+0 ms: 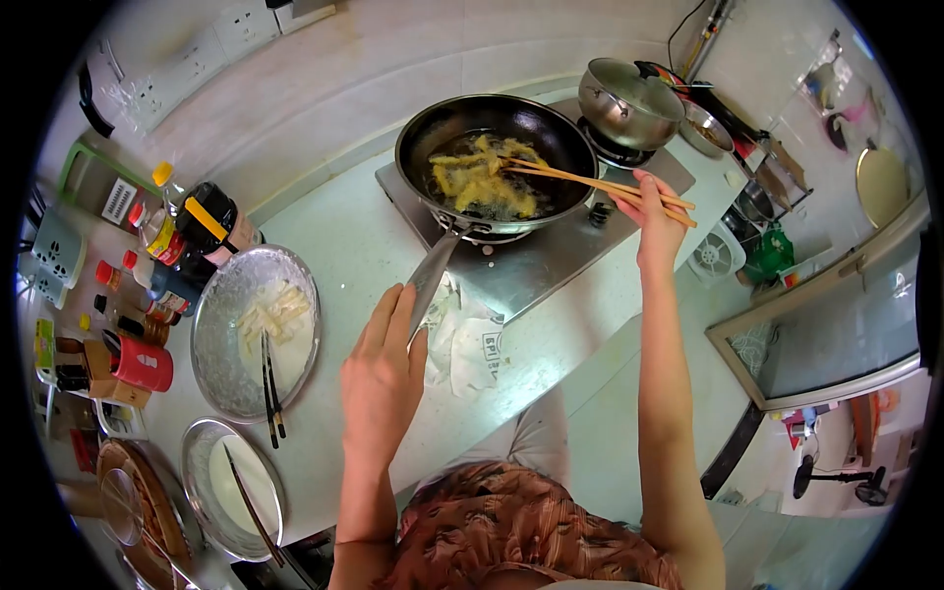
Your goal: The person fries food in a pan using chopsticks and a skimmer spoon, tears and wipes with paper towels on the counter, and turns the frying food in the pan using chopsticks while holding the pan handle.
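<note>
A dark frying pan [423, 133] stands on the stove, and yellow battered strips [467, 185] bubble in the oil inside it. My left hand [385, 359] is closed around the pan's grey handle [433, 270]. Between the fingers of my right hand [657, 214] is a pair of long wooden chopsticks [580, 180], their tips among the strips in the pan. Below the handle lies a crumpled white plastic bag [462, 339] on the counter.
At the left, a metal bowl [208, 344] holds pale floured strips and dark chopsticks [270, 393]. Nearer me is a bowl of white batter [236, 492]. Bottles [157, 231] line the wall side. A lidded pot [629, 108] sits on the burner right of the pan.
</note>
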Demonstrator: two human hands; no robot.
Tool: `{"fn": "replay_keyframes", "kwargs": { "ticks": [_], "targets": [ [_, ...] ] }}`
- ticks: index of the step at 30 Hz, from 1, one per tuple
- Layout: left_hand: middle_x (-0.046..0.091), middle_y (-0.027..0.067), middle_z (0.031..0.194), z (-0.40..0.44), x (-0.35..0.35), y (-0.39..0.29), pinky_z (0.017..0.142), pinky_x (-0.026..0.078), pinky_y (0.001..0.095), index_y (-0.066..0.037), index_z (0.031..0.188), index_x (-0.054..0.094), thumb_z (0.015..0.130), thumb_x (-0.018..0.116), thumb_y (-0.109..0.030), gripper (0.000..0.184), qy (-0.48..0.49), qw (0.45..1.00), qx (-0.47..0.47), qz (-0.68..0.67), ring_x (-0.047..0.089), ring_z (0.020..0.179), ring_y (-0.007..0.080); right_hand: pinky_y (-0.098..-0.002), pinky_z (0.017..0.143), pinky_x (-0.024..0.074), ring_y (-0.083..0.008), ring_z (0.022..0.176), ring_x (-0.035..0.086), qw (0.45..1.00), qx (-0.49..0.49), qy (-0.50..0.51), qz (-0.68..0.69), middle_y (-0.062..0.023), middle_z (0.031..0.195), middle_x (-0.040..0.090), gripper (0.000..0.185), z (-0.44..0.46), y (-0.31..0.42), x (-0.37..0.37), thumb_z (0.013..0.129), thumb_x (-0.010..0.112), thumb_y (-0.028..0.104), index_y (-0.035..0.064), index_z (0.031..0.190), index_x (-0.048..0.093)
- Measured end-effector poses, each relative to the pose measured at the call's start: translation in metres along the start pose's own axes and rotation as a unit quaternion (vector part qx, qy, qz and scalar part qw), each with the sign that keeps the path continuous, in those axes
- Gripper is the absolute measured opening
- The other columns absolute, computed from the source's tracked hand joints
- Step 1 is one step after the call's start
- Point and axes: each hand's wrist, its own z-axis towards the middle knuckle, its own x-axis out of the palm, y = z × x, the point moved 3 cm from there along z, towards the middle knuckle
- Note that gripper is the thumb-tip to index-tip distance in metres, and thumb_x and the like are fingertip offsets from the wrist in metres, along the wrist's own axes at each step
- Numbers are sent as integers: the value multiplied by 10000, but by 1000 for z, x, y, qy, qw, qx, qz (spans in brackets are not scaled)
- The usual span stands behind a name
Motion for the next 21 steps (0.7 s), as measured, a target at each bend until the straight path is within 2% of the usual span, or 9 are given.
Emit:
{"fn": "replay_keyframes", "kwargs": {
  "ticks": [4,9,13,16,19,21],
  "targets": [
    [588,191,1212,0,0,1,760,532,389,13,1209,565,834,625,-37,383,0,1000,0,5,621,977,377,-284,681,599,-233,799,692,999,-1,-1,-41,-162,971,650,250,-7,5,-10,936,588,145,-80,1039,625],
    [594,159,1209,6,-4,7,800,505,402,-29,1225,569,827,613,-30,400,29,998,3,52,616,968,358,-263,661,586,-192,798,677,990,-69,51,-112,-97,980,641,209,-20,23,-10,932,595,140,-42,1005,668],
    [606,117,1169,15,-5,22,919,429,408,-55,1227,578,847,561,-20,382,18,982,29,185,559,1058,297,-258,656,580,-179,796,674,986,-70,84,-124,-66,975,632,181,-35,44,-2,927,598,130,-20,983,682],
    [610,126,1121,22,-4,35,917,429,415,-27,1226,560,787,503,48,449,1,961,52,270,568,1013,263,-252,659,573,-168,807,668,982,-83,91,-144,-64,949,630,175,-47,51,-1,925,601,131,-17,969,684],
    [613,129,1127,31,-3,46,915,426,411,-53,1249,551,834,574,-25,417,28,935,37,351,561,1049,290,-247,665,568,-159,815,661,970,-121,95,-186,-61,928,625,172,-54,53,-6,924,603,134,-12,959,687],
    [619,141,1118,43,1,41,884,443,420,-54,1261,541,829,603,-75,437,48,956,13,288,578,1026,308,-246,664,567,-157,820,658,972,-120,95,-181,-60,920,623,171,-56,52,-8,924,605,138,-9,958,687]
  ]
}}
